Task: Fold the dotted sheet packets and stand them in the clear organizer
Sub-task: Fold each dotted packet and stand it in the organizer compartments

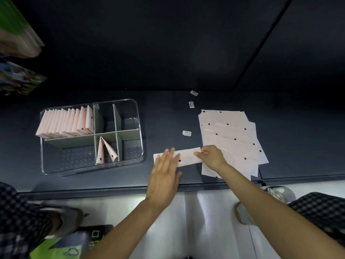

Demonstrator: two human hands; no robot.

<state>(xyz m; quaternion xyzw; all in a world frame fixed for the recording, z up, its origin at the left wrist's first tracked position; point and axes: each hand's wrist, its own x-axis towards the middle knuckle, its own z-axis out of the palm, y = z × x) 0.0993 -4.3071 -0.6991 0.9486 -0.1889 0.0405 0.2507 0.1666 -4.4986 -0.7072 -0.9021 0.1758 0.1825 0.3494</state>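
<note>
Dark blue-grey matte tabletop (168,113) fills the view, with a pale floor below its near edge. On it, well to the left of the fingers, stands the clear plastic divided organizer (139,116): a row of folded pale-pink packets (65,122) fills its far-left compartment, and two more folded packets (105,151) lean in the near-middle one. Just right of the fingers lies a fanned stack of flat pink dotted sheet packets (229,131), still unfolded. Between the hands lies one long pink dotted strip (186,157), apparently already folded lengthwise. The left hand (164,174) presses flat on its left half, fingers straight and slightly spread. The right hand (211,156) pinches the strip's right end, fingers curled round the edge. Folding looks to be the step in hand; next, the right end probably needs bringing over toward the left fingers and creasing, then standing in the organizer. Three small white labels (186,133) lie beyond the fingers.
</note>
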